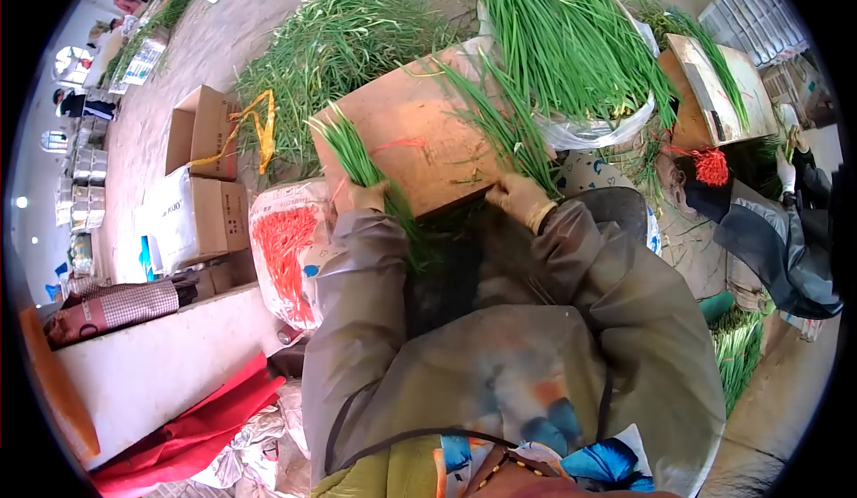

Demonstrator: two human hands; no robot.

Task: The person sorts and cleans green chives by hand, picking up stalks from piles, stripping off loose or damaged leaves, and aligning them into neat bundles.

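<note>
My left hand (366, 196), in a pale glove, is closed around a bunch of chives (351, 152) at the left side of a tilted wooden board (420, 110). The pale ends point up and away, and the green ends hang below the hand. My right hand (522, 202), also gloved, has its fingers curled at the board's near right edge. Whether anything is between them I cannot make out. Loose green stalks (502, 123) lie along the board's right side, just beyond that hand. A red tie (399, 144) rests on the board between both hands.
A large heap of chives (571, 43) lies on plastic sheeting behind the board, beside a pile of grassy trimmings (344, 52). Left are red ties (286, 253) on a sack and cardboard boxes (219, 212). A co-worker (781, 212) sits at another board (723, 87) at right.
</note>
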